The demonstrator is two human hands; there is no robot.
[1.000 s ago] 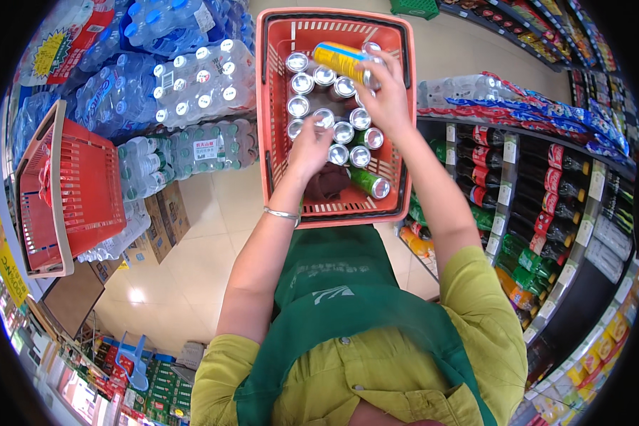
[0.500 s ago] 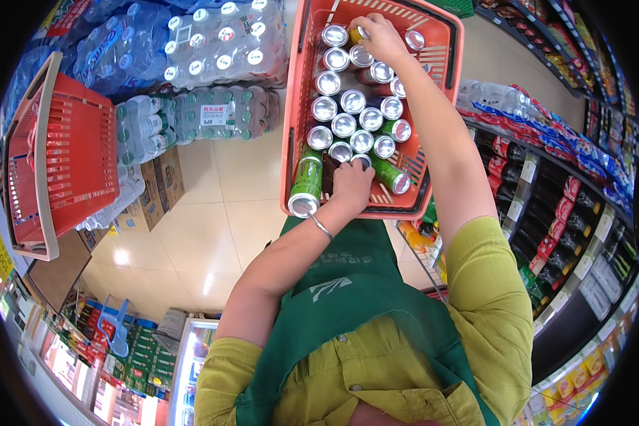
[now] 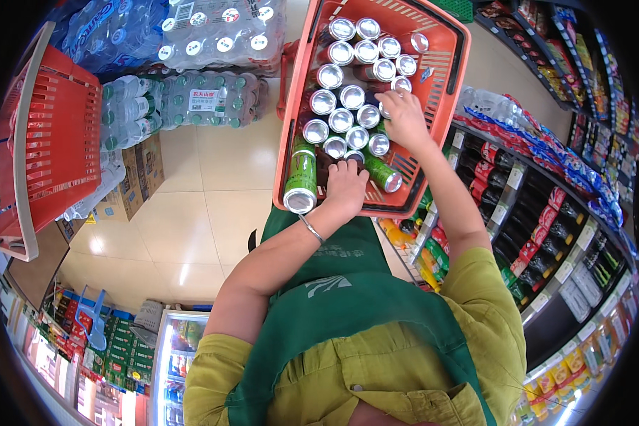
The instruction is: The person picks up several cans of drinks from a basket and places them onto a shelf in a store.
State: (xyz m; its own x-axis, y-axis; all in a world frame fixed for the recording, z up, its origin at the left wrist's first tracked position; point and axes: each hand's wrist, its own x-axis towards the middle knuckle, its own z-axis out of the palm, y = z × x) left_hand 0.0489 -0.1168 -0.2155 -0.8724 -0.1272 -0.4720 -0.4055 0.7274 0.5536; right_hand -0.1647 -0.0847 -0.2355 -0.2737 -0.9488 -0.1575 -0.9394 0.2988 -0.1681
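Observation:
An orange-red shopping basket (image 3: 453, 78) sits in front of me, packed with upright silver-topped drink cans (image 3: 341, 119). Two green cans lie on their sides at its near end, one at the left (image 3: 300, 177) and one at the right (image 3: 383, 174). My left hand (image 3: 346, 188), with a bracelet on its wrist, is curled over a can at the near end. My right hand (image 3: 405, 119) lies on the upright cans in the middle right, fingers bent around one can top. I wear a green apron over a yellow-green shirt.
A second red basket (image 3: 50, 142) stands tilted at the left. Shrink-wrapped packs of water bottles (image 3: 213, 32) and cardboard boxes (image 3: 131, 177) line the far left. Shelves of bottled drinks (image 3: 547, 234) run along the right. A glass-topped freezer (image 3: 177, 355) is at the lower left.
My right hand has drawn back from the far end of the basket to its middle. My left hand has stayed on the cans at the near end. The basket now appears closer.

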